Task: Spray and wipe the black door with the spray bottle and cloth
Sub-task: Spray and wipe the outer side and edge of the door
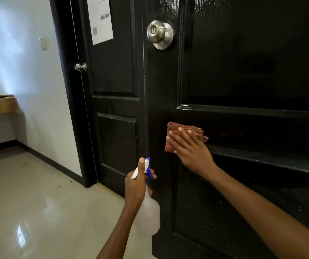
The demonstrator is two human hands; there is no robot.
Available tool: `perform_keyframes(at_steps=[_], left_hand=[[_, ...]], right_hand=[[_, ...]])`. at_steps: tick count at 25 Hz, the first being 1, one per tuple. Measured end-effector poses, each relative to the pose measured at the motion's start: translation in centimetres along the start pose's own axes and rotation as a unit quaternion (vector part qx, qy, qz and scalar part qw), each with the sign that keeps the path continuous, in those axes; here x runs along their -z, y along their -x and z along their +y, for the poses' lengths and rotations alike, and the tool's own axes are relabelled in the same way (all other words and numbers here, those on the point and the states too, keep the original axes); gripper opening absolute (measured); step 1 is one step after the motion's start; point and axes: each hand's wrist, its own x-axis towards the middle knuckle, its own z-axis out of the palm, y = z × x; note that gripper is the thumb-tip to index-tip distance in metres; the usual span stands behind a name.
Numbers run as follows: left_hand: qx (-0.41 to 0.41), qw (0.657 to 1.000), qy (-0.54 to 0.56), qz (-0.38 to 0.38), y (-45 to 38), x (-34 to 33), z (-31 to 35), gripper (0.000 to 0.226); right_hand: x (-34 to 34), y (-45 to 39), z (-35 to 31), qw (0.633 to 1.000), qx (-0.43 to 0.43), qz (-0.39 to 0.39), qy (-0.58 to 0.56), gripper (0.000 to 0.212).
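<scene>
A: Where is my cloth now?

B: I see my right hand (191, 148) pressing the folded reddish-brown checked cloth (181, 133) flat on the shiny black panelled door (252, 62). My fingers (178, 136) are spread flat on top of it, not pinching. The cloth sits on the flat band between the top panel and the bottom panel, near the door's left edge.

A: And my other hand?

B: My left hand (137, 181) is wrapped around the neck of the clear plastic spray bottle with the blue and white top (147, 208). It hangs lower and to the left, just beside the door. The nozzle points up toward the door.

A: Which way do I wipe next?

B: I think to the right. The band runs long, side to side, and most of it lies to the right of the cloth. White specks show on the bottom panel too, below my hand.

A: Is anything in my way?

B: The raised ledge of the bottom panel is just under the cloth. The round silver metal doorknob (159, 34) is well above. A white paper sheet (100, 17) hangs on the next black door, far off to the left.
</scene>
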Motion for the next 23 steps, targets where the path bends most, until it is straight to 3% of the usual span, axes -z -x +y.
perform_keyframes(at_steps=[4, 9, 15, 20, 23], left_hand=[[-0.013, 1.000, 0.008, -0.012, -1.3, -0.4, 1.5, 0.060], [-0.028, 0.999, -0.005, -0.026, -1.3, -0.3, 2.3, 0.060], [-0.030, 0.997, 0.006, -0.065, 0.5, -2.2, 3.8, 0.062], [-0.022, 0.994, 0.013, -0.106, 2.3, -5.5, 4.2, 0.062], [-0.020, 0.992, 0.011, -0.125, 3.3, -6.5, 4.5, 0.063]], right_hand=[[0.1, 0.8, 0.7, 0.998, -0.037, 0.048, 0.006, 0.065], [0.1, 0.0, 0.4, 1.000, -0.028, 0.011, 0.007, 0.067], [0.7, 4.5, 2.7, 0.998, 0.045, -0.049, 0.023, 0.066], [3.9, 16.1, 7.1, 0.990, -0.133, -0.018, 0.035, 0.063], [5.0, 22.3, 7.8, 0.951, -0.309, -0.004, 0.013, 0.067]])
